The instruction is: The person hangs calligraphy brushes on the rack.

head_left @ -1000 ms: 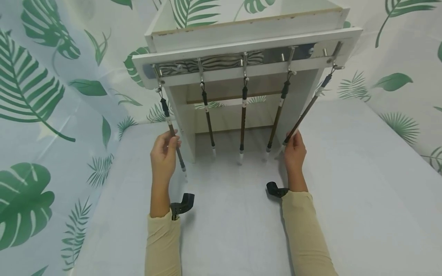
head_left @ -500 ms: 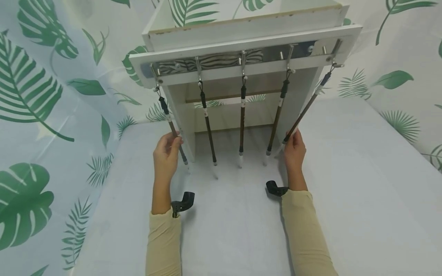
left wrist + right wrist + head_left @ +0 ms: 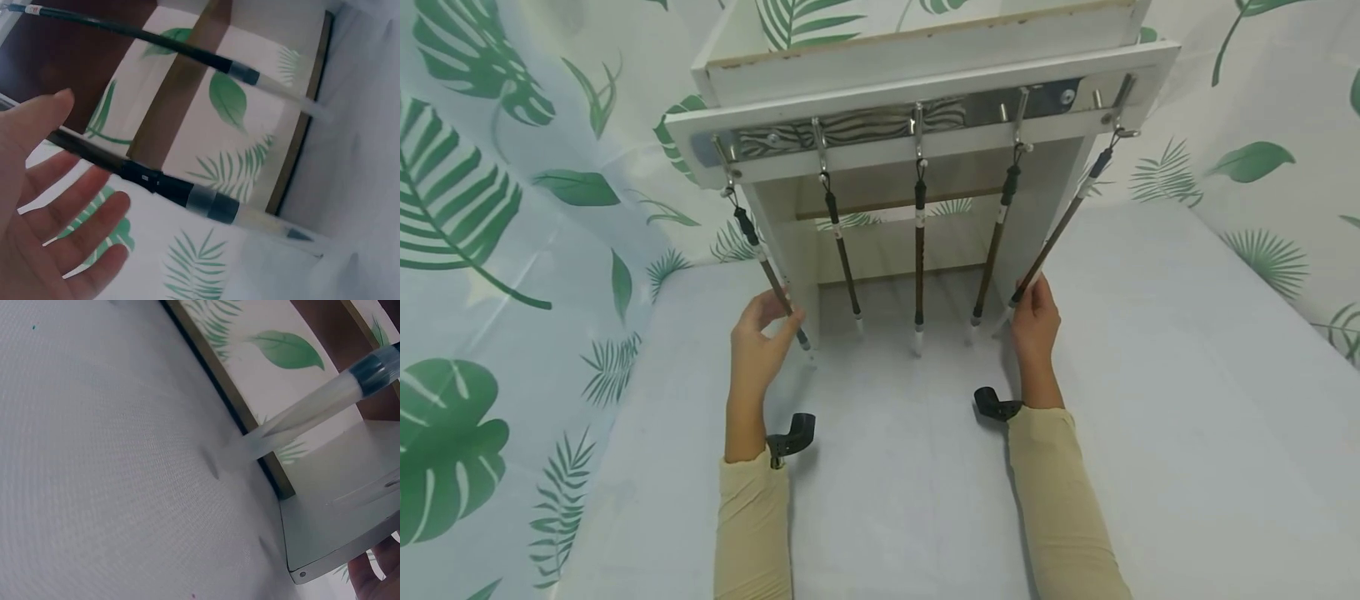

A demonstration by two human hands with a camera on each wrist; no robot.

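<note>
In the head view a row of several calligraphy brushes with clear tip caps hangs by loops from metal hooks. At the leftmost brush [image 3: 772,279] is my left hand [image 3: 763,342], its thumb and fingers spread around the handle. The left wrist view shows that brush's dark ferrule [image 3: 156,181] passing between the lifted thumb and loosely extended fingers. My right hand [image 3: 1037,325] is at the lower end of the rightmost brush [image 3: 1060,225]; its hold is partly hidden. Only some of its fingers [image 3: 369,575] show in the right wrist view. The middle brush [image 3: 920,258] hangs straight down.
The hooks sit on a white rail [image 3: 880,158] across the front of a white cabinet [image 3: 782,242]. A white cloth [image 3: 880,475] covers the surface below. Leaf-print sheeting [image 3: 467,333] hangs around it. Each wrist carries a black mount [image 3: 793,435].
My left thumb and fingers have spread from their pinch on the leftmost brush, whose tip has swung inward. The second brush swung forward and back. My right hand stays at its brush.
</note>
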